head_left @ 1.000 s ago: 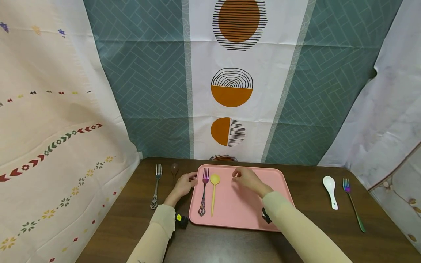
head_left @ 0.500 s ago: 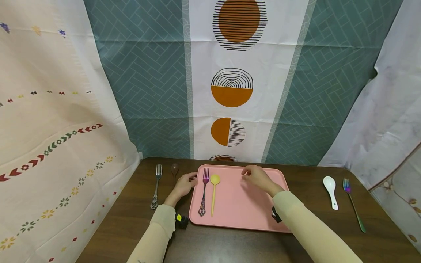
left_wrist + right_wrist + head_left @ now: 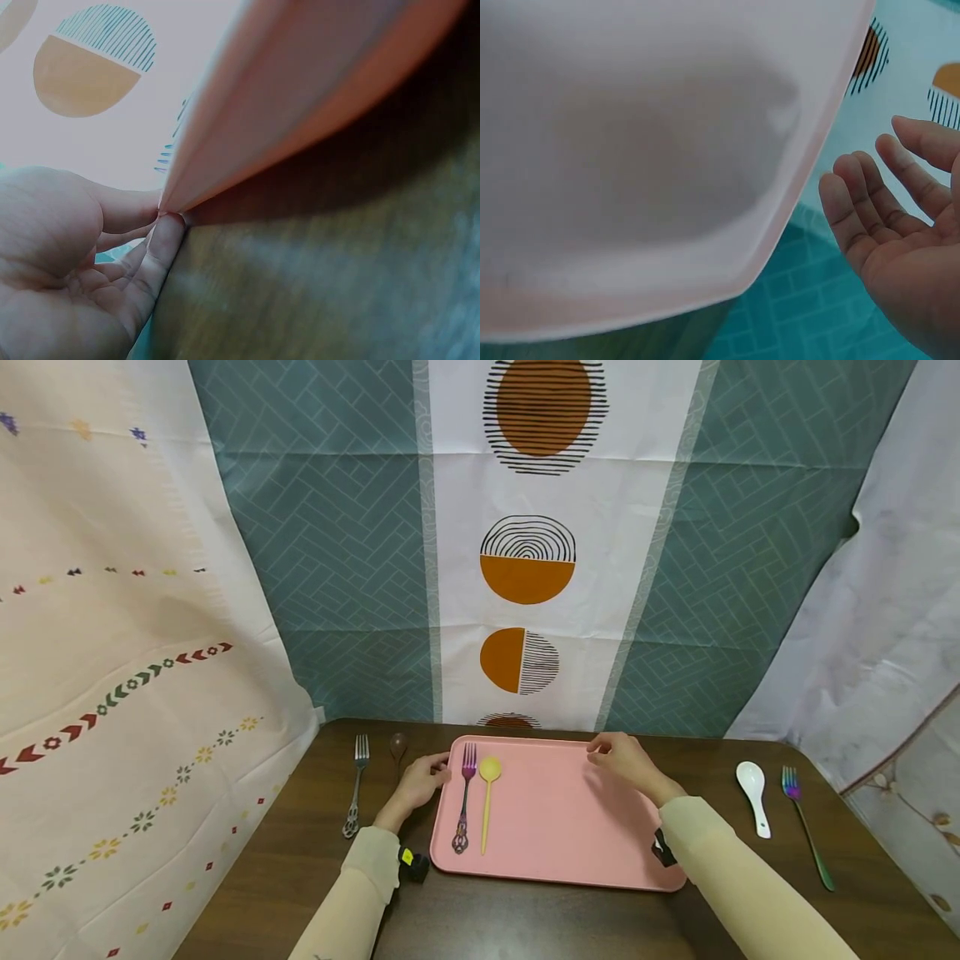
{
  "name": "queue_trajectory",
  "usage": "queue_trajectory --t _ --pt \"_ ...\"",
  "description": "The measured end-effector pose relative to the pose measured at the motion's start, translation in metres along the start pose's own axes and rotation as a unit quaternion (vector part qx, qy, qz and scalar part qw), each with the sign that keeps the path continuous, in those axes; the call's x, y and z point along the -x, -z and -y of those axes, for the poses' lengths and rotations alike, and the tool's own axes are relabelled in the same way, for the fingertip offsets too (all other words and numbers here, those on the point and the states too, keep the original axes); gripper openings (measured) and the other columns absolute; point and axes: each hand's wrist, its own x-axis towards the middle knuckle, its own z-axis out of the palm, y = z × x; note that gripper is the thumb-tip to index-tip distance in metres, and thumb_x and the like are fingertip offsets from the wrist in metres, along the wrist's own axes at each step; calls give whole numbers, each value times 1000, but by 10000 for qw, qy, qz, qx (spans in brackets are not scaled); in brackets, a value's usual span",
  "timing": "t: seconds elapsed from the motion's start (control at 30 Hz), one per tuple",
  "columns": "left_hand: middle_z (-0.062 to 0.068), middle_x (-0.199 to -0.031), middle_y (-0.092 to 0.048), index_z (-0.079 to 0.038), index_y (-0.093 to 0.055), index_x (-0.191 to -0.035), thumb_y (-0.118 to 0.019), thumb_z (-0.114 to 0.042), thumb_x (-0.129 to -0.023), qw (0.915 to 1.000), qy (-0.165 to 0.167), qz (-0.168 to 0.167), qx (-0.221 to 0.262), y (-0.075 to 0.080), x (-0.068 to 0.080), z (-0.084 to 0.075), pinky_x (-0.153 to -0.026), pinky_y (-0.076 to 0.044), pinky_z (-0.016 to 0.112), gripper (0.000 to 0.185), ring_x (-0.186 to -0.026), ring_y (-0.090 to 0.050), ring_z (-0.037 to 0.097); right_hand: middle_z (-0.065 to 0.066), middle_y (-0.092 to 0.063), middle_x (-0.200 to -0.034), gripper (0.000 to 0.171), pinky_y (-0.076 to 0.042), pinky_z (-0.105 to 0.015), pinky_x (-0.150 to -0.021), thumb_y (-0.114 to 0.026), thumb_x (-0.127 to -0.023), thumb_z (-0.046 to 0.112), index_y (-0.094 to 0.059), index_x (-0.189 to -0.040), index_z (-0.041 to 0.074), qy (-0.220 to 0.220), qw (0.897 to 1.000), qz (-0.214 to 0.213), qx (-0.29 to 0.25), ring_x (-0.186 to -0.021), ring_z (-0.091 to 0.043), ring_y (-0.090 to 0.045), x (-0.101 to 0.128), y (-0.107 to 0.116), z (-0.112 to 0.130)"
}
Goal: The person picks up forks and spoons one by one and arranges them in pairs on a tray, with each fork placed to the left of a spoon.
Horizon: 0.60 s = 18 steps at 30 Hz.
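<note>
1. We look down at a dark wooden table (image 3: 525,922) holding a pink tray (image 3: 558,831), a rectangle with rounded corners, placed near the middle and close to the far edge.
2. Our left hand (image 3: 420,782) is at the tray's left side, toward the far corner. In the left wrist view, we see thumb and fingertip meeting on the rim, pinching it.
3. Our right hand (image 3: 630,762) hangs above the tray's far side, near the right corner. Its fingers are loosely bent and parted, with nothing held; in the right wrist view, we see a gap between them and the rim. A soft shadow lies on the tray.
4. On the tray's left part we find a purple fork (image 3: 463,807) and, just to its right, a yellow spoon (image 3: 487,800), side by side, handles toward us.
5. Left of the tray lie a silver fork (image 3: 356,793) and a brown spoon (image 3: 398,746), its handle partly hidden by our left hand.
6. Well to the right, a white spoon (image 3: 753,795) lies beside a rainbow-coloured fork (image 3: 792,791).
7. Behind the table we see hanging cloth (image 3: 528,581) patterned with orange circles.
</note>
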Motion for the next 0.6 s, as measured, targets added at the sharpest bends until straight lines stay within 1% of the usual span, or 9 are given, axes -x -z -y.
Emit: queue_trajectory --t 0.07,0.23,0.37,0.5,0.6 --pt "12 -103 -66 7 -59 -142 -61 -3 -102 10000 9 -8 -12 0 0 0 -83 -55 42 41 -97 -64 27 -14 -65 -96 23 -51 -40 -74 -67 -99 9 -71 -115 -7 -39 9999 -7 -118 -84 -26 -60 2 4 -5" --pt "12 -103 -66 7 -59 -142 -61 -3 -102 10000 24 -3 4 1 1 0 -83 -55 42 41 -97 -64 27 -16 -65 -99 26 -51 -41 -74 -66 -100 11 -70 -118 -7 -122 9998 -25 -165 -87 -27 -60 7 16 -18" --pt "12 -103 -66 7 -59 -142 -61 -3 -102 10000 28 3 34 1 1 0 -82 -55 41 42 -96 -64 26 -17 -66 -100 27 -52 -41 -72 -66 -100 12 -69 -119 -7 -111 9998 -102 -94 -86 -29 -61 12 25 -28" --pt "11 -102 -66 7 -58 -142 -61 -3 -102 10000 16 14 35 1 0 0 -80 -55 40 42 -95 -64 25 -20 -67 -104 26 -55 -42 -74 -65 -101 11 -69 -119 -8 -107 9998 -148 -75 -91 -33 -63 16 34 -36" --pt "11 -102 -66 7 -58 -142 -61 -4 -102 10000 20 23 44 1 0 0 -81 -55 40 42 -94 -63 25 -21 -69 -105 25 -56 -40 -72 -65 -101 10 -69 -118 -9 -81 9998 -174 -46 -90 -34 -65 20 43 -43"
